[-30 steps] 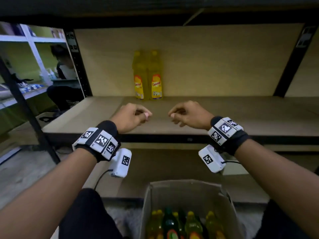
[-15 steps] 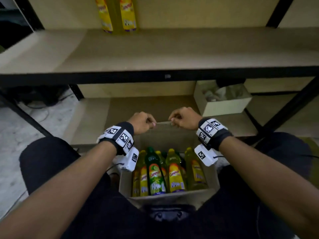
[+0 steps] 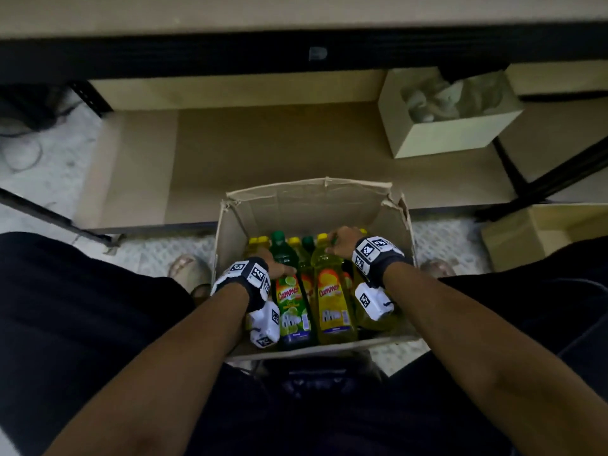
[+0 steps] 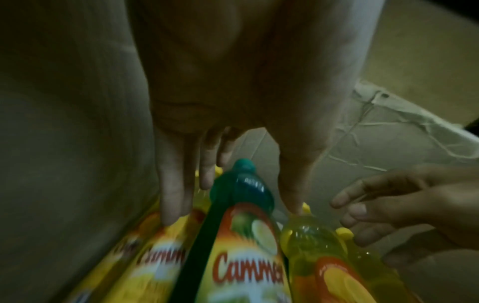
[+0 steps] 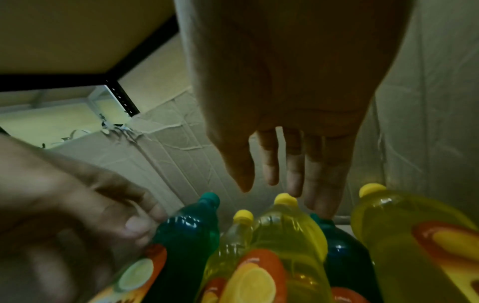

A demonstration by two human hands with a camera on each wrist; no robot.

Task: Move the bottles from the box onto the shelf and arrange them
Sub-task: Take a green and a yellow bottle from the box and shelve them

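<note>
- Left of centre in the head view, the left hand (image 3: pixel 274 263) reaches down into an open cardboard box (image 3: pixel 230 245) on the floor, in the lower middle of the frame.
- The left wrist view shows its fingers (image 4: pixel 171 184) straight and spread, the thumb apart from them, with a green bottle (image 4: pixel 241 194) standing between fingers and thumb. Nothing is gripped; whether the fingertips touch the bottles is unclear.
- In the head view that green bottle (image 3: pixel 289 291), with a lime on its label, stands upright near the middle of the box, among yellow-capped bottles.
- Just right of it stands a yellow bottle (image 3: pixel 332 291) with an orange and yellow label.
- Right of centre, the right hand (image 3: pixel 342 243) is over the yellow caps at the far side of the box.
- The right wrist view shows its fingers (image 5: pixel 295 164) straight and slightly parted above a yellow cap (image 5: pixel 285 198), holding nothing.
- At the top of the head view runs the dark front edge of a shelf (image 3: pixel 197 54); below it, at upper right, a smaller pale box (image 3: pixel 454 133) sits on a lower board.
</note>
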